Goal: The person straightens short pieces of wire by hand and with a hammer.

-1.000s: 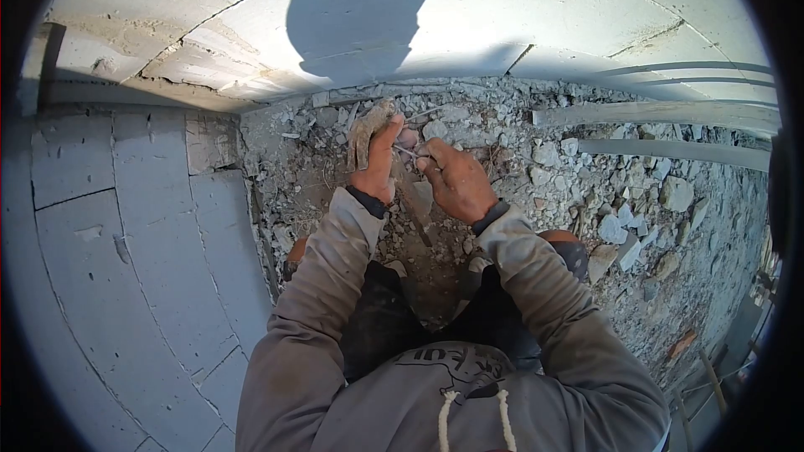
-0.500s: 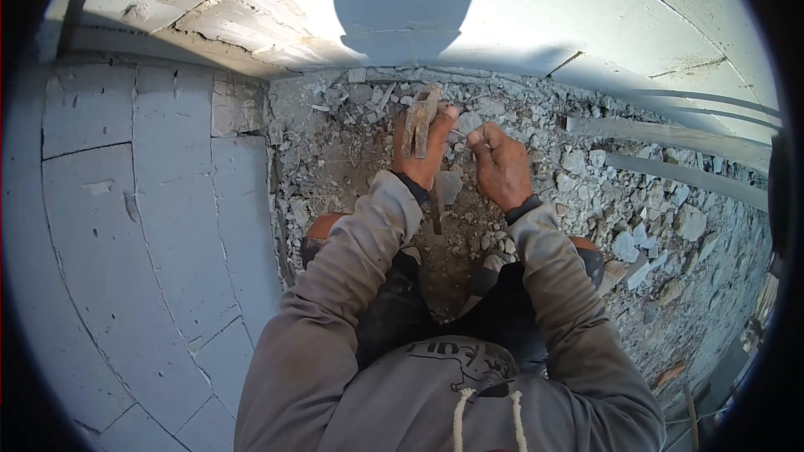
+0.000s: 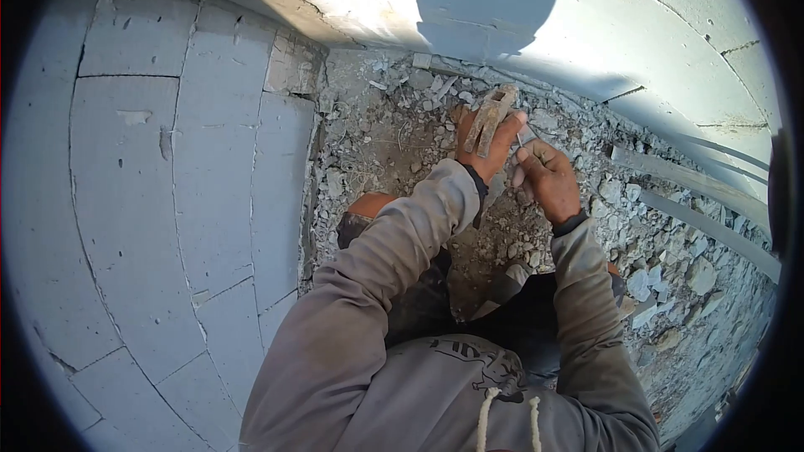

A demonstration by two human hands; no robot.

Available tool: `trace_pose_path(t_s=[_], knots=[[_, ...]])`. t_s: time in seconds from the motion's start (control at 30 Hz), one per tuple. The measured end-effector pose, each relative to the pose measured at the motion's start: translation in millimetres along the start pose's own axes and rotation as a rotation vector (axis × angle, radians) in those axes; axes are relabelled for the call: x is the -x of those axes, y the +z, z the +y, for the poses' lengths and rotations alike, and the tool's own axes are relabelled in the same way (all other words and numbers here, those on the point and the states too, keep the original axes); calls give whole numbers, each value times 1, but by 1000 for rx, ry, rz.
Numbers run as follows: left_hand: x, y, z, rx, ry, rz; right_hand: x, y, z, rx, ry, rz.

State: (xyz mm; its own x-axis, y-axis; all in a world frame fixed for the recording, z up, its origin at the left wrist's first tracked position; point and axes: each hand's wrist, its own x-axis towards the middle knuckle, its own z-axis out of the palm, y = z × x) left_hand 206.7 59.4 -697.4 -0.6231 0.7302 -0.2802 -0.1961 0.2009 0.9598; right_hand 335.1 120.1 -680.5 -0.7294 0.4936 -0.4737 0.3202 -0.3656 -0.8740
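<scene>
My left hand (image 3: 496,144) is closed around a worn claw hammer (image 3: 490,120), whose rusty forked head lies over the fingers. Part of its handle shows below the wrist. Beside it, my right hand (image 3: 548,180) pinches a thin nail-like piece (image 3: 519,140) between thumb and fingers. The two hands are close together above the rubble, and the thin piece reaches toward the left hand's fingertips.
Broken stones and dust cover the ground (image 3: 385,146). A block wall (image 3: 126,192) rises on the left, and another wall (image 3: 603,25) crosses the top. Two long strips (image 3: 687,181) lie on the rubble at the right.
The view has turned, so both hands appear farther right. My right hand has come nearer to my left hand, and the thin piece now points more upright.
</scene>
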Motion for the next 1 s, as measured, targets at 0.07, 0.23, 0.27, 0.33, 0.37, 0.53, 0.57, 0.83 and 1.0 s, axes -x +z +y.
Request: trace_pose_path(t_s=[0.07, 0.23, 0.27, 0.33, 0.37, 0.53, 0.57, 0.83, 1.0], knots=[[-4, 1, -10, 112, -53, -18, -1, 0, 3, 58, -45, 106], [-9, 0, -20, 251, -298, -201, -3, 5, 8, 68, -91, 161], [-9, 1, -20, 268, -341, -206, -3, 7, 9, 56, -98, 174], [-8, 2, -20, 285, -386, -211, -3, 8, 9, 45, -105, 187], [-7, 3, -19, 289, -381, -223, -3, 9, 9, 22, -118, 208], [-9, 4, -21, 287, -386, -241, -4, 16, 11, 42, -160, 297], [-9, 4, -20, 285, -387, -236, -5, 17, 15, 30, -184, 311], [-7, 7, -22, 260, -296, -164, -8, 18, 18, 178, -229, 347], [-3, 7, -11, 301, -445, -166, -11, 21, 25, 163, -347, 367]])
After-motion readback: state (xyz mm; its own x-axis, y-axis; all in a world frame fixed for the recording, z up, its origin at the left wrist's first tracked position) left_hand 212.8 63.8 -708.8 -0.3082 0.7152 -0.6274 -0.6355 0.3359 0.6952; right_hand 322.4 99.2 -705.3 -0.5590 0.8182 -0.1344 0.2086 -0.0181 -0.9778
